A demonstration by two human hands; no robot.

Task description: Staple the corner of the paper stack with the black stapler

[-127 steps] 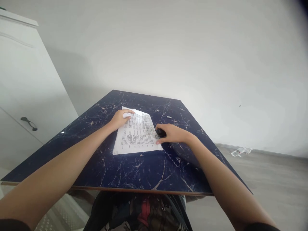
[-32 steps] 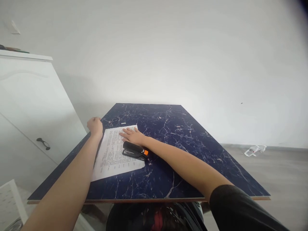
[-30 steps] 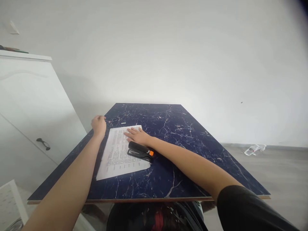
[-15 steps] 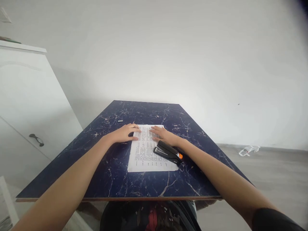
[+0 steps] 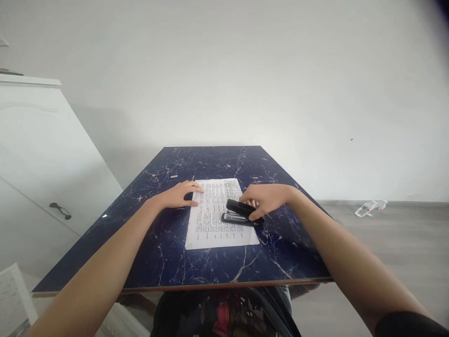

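Observation:
Printed sheets of paper lie on the dark blue marbled table. My left hand rests at the left edge of the paper, its fingers apart and nothing in it. A black stapler sits over the right part of the paper, jaws pointing left. My right hand has its thumb and fingers around the stapler's rear half, which hides the orange part at that end.
A small grey block, perhaps staples, lies on the table beyond my left hand. To the left stands a white cabinet with a dark handle. Clear plastic packaging is on the floor at right, by the wall.
My right hand has lifted off the upper right of the paper and moved back onto the stapler, gripping it. The stapler has turned slightly. My left hand stays in place.

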